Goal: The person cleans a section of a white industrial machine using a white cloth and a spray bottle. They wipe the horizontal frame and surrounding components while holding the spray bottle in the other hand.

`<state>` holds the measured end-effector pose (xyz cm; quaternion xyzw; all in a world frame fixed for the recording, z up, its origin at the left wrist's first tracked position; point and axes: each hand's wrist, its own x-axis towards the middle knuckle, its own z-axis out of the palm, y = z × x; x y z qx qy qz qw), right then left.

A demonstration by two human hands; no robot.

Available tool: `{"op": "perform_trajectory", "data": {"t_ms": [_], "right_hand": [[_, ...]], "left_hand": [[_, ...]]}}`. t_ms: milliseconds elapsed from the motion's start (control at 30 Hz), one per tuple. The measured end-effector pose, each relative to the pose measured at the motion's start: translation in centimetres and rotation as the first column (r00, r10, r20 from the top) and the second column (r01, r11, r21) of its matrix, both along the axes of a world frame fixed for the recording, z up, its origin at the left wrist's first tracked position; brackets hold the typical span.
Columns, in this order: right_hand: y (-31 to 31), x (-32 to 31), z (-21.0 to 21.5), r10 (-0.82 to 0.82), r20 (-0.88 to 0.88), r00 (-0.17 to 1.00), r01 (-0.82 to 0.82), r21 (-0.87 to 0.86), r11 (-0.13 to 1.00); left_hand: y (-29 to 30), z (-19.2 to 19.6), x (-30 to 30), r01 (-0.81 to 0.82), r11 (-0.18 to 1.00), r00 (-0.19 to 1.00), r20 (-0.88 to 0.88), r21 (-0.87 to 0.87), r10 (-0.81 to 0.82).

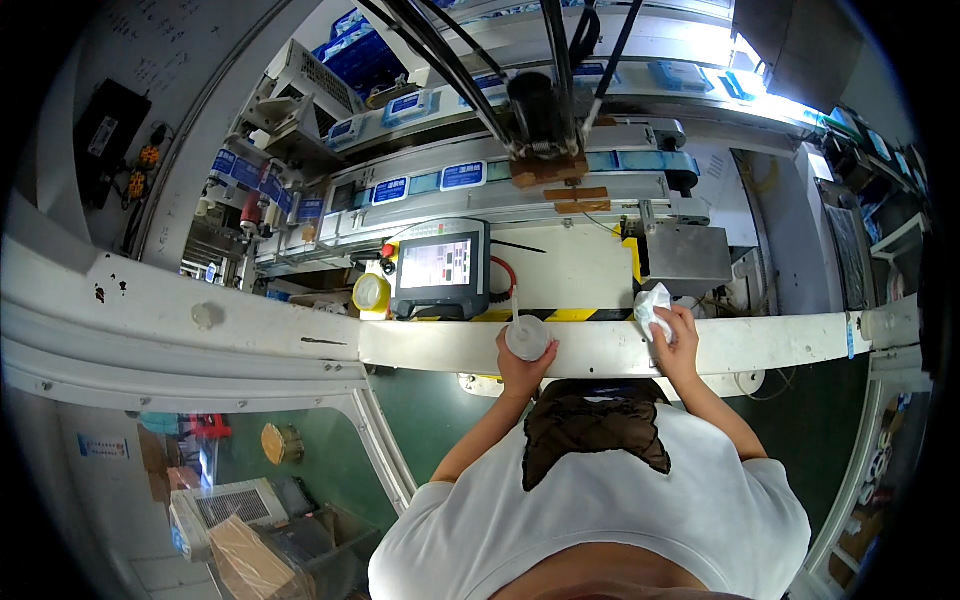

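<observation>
My left hand is closed round a translucent white bottle with a thin upright spout, at the white beam in front of me. Over the same beam, farther right, my right hand pinches a crumpled white wipe. Left of the bottle, a dark handheld control panel with a lit screen stands on the white work surface. A roll of yellow tape lies beside that panel.
Past the work surface runs a conveyor carrying blue-and-white packs. Above it hangs a black robot head on thin rods. A grey metal box stands behind the wipe. Yellow-black striped tape edges the surface.
</observation>
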<state>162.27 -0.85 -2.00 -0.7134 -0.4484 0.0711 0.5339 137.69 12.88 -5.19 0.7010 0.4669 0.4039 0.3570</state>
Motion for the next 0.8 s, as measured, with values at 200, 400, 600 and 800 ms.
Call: {"op": "perform_trajectory", "data": {"t_ms": [200, 400, 600, 800], "right_hand": [[-0.1, 0.0, 0.0, -0.042, 0.063, 0.997, 0.042, -0.007, 0.999], [0.0, 0.4, -0.3, -0.045, -0.012, 0.999, 0.044, -0.027, 0.999], [-0.3, 2.7, -2.0, 0.102, -0.871, 0.480, 0.107, 0.174, 0.979], [-1.2, 4.5, 0.5, 0.390, -0.921, -0.010, 0.215, 0.379, 0.900]], "left_hand": [[0.6, -1.3, -0.4, 0.013, 0.993, 0.989, -0.147, 0.114, 0.004], [0.9, -3.0, -0.5, -0.001, 1.000, 0.999, 0.049, -0.014, 0.002], [0.5, -1.4, 0.0, 0.036, 0.999, 0.993, 0.109, -0.029, -0.032], [0.7, -0.6, -0.1, 0.049, 0.985, 0.992, -0.127, 0.166, -0.027]]}}
